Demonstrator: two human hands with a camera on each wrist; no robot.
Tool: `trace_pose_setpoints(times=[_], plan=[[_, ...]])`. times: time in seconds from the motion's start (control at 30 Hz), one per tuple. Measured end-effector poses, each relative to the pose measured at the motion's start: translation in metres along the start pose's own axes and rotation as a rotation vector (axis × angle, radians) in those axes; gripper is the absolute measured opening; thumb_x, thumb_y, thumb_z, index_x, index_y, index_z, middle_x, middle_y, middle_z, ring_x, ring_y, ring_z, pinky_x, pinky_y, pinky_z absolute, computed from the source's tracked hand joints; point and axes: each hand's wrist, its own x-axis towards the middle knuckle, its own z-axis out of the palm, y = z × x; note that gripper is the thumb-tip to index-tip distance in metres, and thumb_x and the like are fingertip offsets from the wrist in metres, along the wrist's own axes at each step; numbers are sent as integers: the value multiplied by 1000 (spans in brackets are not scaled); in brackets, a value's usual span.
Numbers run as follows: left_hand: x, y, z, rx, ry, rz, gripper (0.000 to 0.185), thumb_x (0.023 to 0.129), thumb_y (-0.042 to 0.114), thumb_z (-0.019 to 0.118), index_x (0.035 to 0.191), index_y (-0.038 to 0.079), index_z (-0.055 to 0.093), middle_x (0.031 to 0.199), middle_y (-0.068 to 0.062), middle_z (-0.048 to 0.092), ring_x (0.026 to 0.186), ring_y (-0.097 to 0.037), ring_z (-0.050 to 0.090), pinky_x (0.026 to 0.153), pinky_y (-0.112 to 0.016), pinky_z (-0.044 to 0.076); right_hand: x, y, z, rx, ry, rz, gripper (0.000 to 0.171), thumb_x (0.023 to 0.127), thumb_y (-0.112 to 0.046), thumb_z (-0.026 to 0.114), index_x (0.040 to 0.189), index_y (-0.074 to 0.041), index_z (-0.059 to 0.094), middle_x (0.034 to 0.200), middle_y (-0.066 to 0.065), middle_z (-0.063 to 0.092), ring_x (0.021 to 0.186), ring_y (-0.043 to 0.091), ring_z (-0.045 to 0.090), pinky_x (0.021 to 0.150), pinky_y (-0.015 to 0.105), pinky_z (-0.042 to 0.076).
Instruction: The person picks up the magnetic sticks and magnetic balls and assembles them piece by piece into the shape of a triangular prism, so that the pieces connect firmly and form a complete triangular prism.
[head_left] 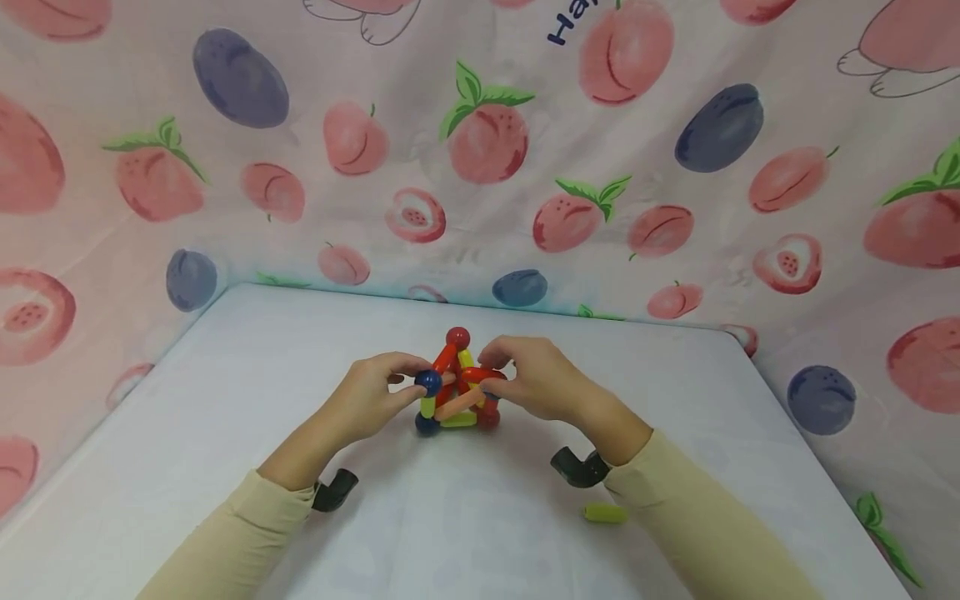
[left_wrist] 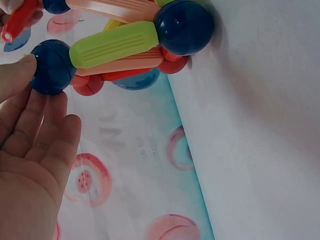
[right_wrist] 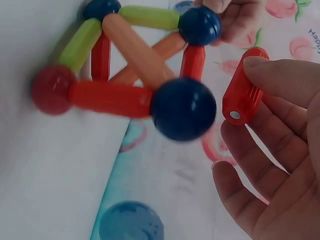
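Observation:
A frame of magnetic rods and balls stands on the white table, with a red ball at its top. My left hand pinches a blue ball at an upper corner; a green rod joins that ball to a lower blue ball. Between thumb and fingers, my right hand holds a loose red rod, a metal tip showing at its end. Beside it, slightly apart, is another blue ball, where a red rod and an orange rod meet.
A loose green rod lies on the table near the right sleeve. Black curved pieces show at the left cuff and the right cuff. A fruit-print cloth hangs behind the table.

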Motion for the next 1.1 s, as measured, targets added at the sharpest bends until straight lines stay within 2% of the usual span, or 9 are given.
trace_pose_setpoints(times=[0.37, 0.67, 1.1], plan=[[1, 0, -1, -2, 7, 39, 28, 92, 10, 73, 119, 4, 70, 113, -5, 72, 108, -27, 65, 94, -45, 52, 13, -8, 14, 64, -35, 66, 25, 92, -20, 75, 115, -14, 69, 105, -2, 69, 100, 17, 63, 79, 27, 55], [1, 1, -1, 0, 12, 36, 28, 92, 10, 74, 118, 4, 70, 113, -5, 72, 108, -28, 65, 94, -46, 52, 17, -9, 21, 57, -45, 50, 22, 92, -18, 75, 113, -13, 69, 102, -3, 69, 93, 15, 63, 76, 25, 54], [0, 0, -1, 2, 21, 29, 26, 91, 9, 74, 116, 4, 71, 110, -5, 72, 107, -27, 66, 93, -46, 52, 20, -10, 27, 24, -67, 110, 28, 92, -22, 75, 117, -12, 67, 104, -2, 69, 96, 17, 60, 85, 33, 53]])
